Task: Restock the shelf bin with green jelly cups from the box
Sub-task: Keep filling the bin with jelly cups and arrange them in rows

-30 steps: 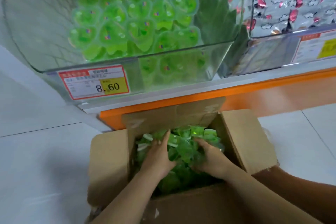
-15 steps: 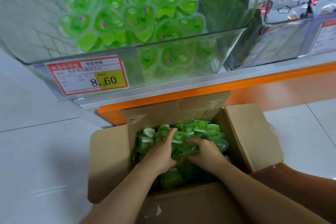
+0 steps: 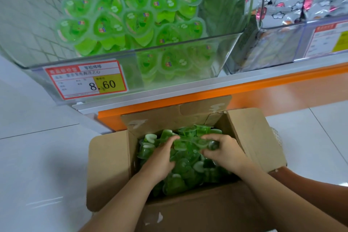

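cups (image 3: 190, 145): glossy green heart-shaped plastic, lying loose in cardboard box (image 3: 109, 165) at 6 o'clock | left hand (image 3: 162, 158), right hand (image 3: 224, 152): curling round a clump, now squeezing closer and rising than a second ago; scoop is forming | bin (image 3: 131, 56): clear, part-filled, waiting at 12 o'clock

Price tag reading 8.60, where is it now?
Head view, left of centre: the price tag is on the front wall of the clear bin, above and left of the cardboard box.
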